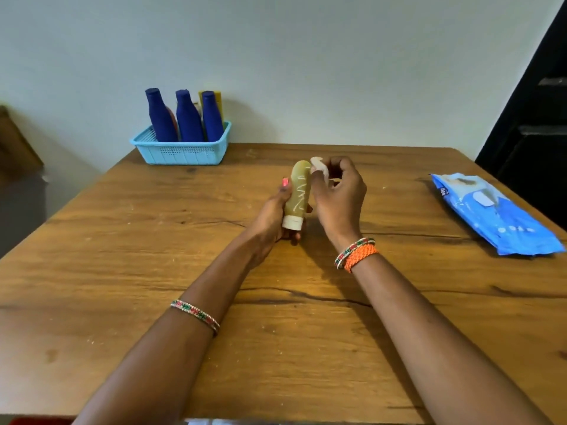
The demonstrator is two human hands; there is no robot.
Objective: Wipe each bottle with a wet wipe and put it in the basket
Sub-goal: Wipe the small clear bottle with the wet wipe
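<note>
My left hand (271,217) grips an olive-yellow tube bottle (297,193) with a white cap, its cap end toward me, held just above the wooden table (153,271). My right hand (337,194) pinches a small crumpled white wet wipe (317,165) against the far end of that bottle. A light blue plastic basket (184,151) stands at the table's far left edge. It holds three dark blue bottles (187,118) upright and a yellow bottle (217,99) behind them.
A blue pack of wet wipes (494,213) lies flat near the table's right edge. A pale wall runs behind the table. A dark door or cabinet (534,118) stands at the far right, and a brown box (15,148) sits off to the left.
</note>
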